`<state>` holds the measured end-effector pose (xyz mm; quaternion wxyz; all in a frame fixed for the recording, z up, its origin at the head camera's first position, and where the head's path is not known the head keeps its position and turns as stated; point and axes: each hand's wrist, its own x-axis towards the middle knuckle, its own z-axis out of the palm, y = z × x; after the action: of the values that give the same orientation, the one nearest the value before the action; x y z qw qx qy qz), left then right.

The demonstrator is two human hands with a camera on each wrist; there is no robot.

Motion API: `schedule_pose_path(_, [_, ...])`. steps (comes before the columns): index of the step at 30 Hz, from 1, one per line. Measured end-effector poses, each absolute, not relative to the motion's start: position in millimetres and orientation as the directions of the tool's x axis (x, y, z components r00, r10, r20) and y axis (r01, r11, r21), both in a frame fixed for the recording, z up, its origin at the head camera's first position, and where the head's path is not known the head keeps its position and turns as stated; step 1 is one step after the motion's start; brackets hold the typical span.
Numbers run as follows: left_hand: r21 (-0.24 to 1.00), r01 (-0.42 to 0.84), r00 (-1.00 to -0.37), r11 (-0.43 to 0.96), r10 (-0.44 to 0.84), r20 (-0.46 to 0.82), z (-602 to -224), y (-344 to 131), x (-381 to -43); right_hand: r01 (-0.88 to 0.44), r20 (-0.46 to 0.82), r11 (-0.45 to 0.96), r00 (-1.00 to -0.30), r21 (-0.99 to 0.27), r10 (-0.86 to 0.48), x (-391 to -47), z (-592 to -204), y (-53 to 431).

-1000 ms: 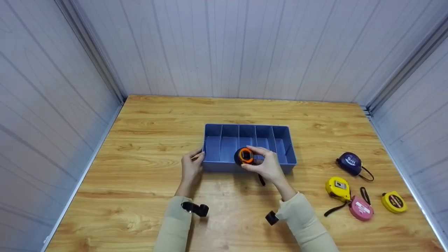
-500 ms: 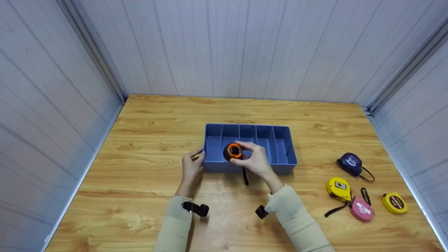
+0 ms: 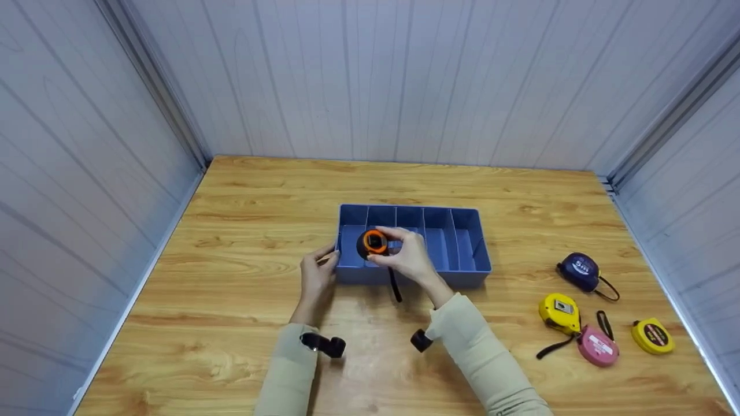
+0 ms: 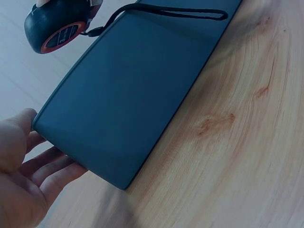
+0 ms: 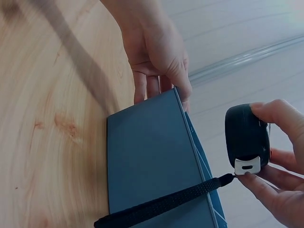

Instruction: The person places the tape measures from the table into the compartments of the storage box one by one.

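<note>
My right hand (image 3: 409, 259) holds a black tape measure with an orange ring (image 3: 376, 241) between thumb and fingers. The tape measure is above the left part of a blue divided box (image 3: 361, 276), apart from it in both wrist views. Its black wrist strap (image 5: 161, 205) hangs over the box's front wall. At the box's left end, my left hand (image 3: 315, 280) grips the wall, thumb at the rim corner (image 4: 26, 116) and fingers against the outside. The box has several compartments in a row, and the tape measure and right hand hide part of them.
To the right on the wooden table (image 3: 231, 231) lie a dark blue tape measure (image 3: 579, 270), a yellow one (image 3: 559, 312), a pink one (image 3: 598, 345) touching or close to it, and another yellow one (image 3: 652, 335). Pale panels (image 3: 370, 81) stand behind and at both sides.
My right hand has carried the black and orange tape measure leftward above the box, from its middle to its left part. The left hand and the box stay in place.
</note>
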<state>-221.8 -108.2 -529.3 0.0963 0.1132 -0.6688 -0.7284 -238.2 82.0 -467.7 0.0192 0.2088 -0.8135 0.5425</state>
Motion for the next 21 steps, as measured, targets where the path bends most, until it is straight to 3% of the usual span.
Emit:
schedule_pose_path(8, [0.997, -0.006, -0.956, -0.073, -0.293, -0.027, -530.2, -108.8, -222.5, -0.381, 0.273, 0.338, -0.905, -0.86, -0.327, -249.3, -465.3, 69.7])
schedule_pose_path(15, [0.999, -0.007, -0.96, 0.049, -0.281, 0.007, -530.7, -110.5, -221.7, -0.425, 0.304, 0.431, -0.896, -0.796, -0.323, -260.9, -466.3, 61.6])
schedule_pose_path(21, [1.0, -0.009, -0.959, 0.022, -0.283, -0.002, -530.2, -110.8, -222.6, -0.427, 0.295, 0.456, -0.895, -0.781, -0.333, -269.8, -467.9, 55.5])
